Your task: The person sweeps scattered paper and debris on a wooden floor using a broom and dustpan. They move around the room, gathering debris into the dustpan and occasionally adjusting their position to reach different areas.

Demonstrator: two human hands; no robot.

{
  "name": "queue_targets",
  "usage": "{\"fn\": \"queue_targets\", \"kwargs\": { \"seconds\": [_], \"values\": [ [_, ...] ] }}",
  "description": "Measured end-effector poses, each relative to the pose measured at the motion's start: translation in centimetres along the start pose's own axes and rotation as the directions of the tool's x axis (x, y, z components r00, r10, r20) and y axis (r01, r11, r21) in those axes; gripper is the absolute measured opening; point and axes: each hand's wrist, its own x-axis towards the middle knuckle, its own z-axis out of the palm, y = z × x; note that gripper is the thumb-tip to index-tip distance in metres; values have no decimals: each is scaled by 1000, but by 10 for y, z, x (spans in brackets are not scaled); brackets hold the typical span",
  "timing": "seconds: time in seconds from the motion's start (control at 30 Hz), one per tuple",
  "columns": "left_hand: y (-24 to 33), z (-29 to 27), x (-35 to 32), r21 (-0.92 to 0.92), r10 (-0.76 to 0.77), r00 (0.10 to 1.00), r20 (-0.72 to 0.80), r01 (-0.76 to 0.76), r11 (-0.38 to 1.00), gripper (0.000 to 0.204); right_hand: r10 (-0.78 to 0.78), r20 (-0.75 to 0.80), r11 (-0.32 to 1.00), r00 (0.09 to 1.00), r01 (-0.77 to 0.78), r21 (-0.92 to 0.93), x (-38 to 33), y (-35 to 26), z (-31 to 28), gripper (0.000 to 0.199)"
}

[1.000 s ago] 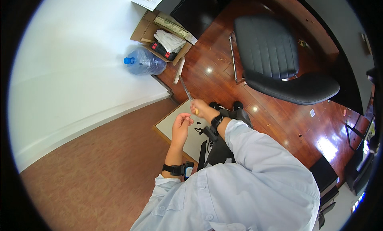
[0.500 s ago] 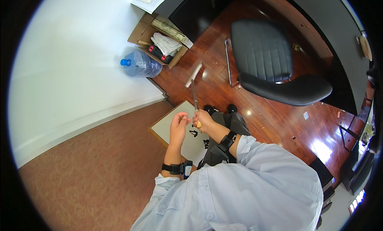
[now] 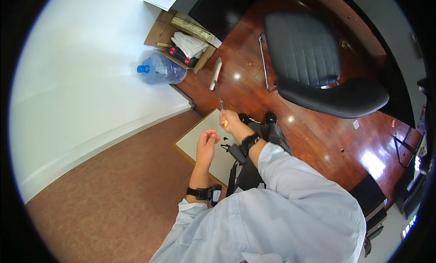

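My right hand (image 3: 231, 121) is closed round the yellow handle of a long tool. The tool has a thin metal shaft and a pale bar-shaped head (image 3: 215, 74), like a small paint roller or squeegee; its exact kind is hard to tell. The head points away from me over the wood floor. My left hand (image 3: 207, 141) hovers over a pale board with a wooden edge (image 3: 187, 139), its fingers curled inward and nothing visible in them. Small black items (image 3: 225, 146) lie on the board. Dark bands with small devices are strapped to both wrists.
A blue water bottle (image 3: 161, 70) stands against the white wall, beside an open cardboard box (image 3: 156, 32) holding a white cloth and a black-and-red case. A black chair (image 3: 303, 49) stands at the far right. Brown patterned flooring (image 3: 109, 190) spreads to the left.
My right hand has shifted slightly away from me, and the tool's head has moved a little farther and to the left. My left hand stays near its place, fingers a bit more curled.
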Motion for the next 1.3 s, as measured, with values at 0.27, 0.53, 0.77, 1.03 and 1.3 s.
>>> {"fn": "queue_targets", "kwargs": {
  "seconds": [0.27,0.53,0.77,1.03,1.3],
  "values": [
    [16,5,1,-3,72,997,16,-72,997,13,-205,-31,970,978,199,-139,-55,5,13,11],
    [16,-6,7,27,12,1000,5,-12,1000,12,-228,141,964,963,244,-109,9,-61,71,6],
    [43,22,13,57,120,979,167,-131,990,12,-162,115,964,980,132,233,32,-110,39,18],
    [122,118,29,193,243,848,471,-367,910,16,-469,179,882,865,471,31,-75,-44,-22,18],
    [140,251,27,116,216,142,966,-985,128,69,-485,118,873,867,472,122,-141,-60,-17,11]
  ]
}}
